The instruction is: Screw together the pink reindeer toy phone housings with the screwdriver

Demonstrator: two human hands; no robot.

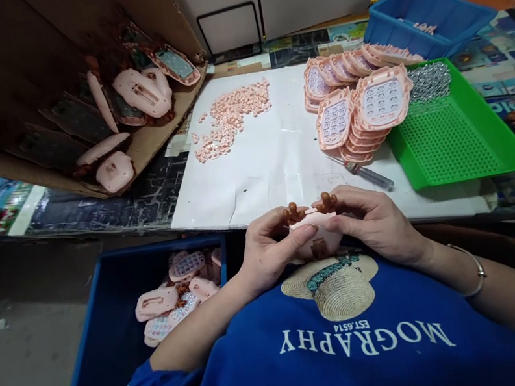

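Between my two hands, close to my chest, is a pink plastic toy shell (318, 245) with two brown antler-shaped pieces at its top edge. My left hand (270, 250) grips one side of it, the thumb lying across the pink face. On the other side my right hand (378, 222) holds it in the same way, thumb on the face and fingers behind. A brown slotted recess shows low on the shell; its far side is hidden. Past my hands, on white paper (256, 186), lies a screwdriver (368, 176) with a clear handle.
Small pink pieces (230, 118) are heaped on the paper. Stacked pink keypad panels (383, 99) stand at right, beside a green tray (467, 145) with metal screws (429, 82) and a blue bin (426, 20). A cardboard box (47, 30) and a dark blue crate (87, 327) hold toy shells at left.
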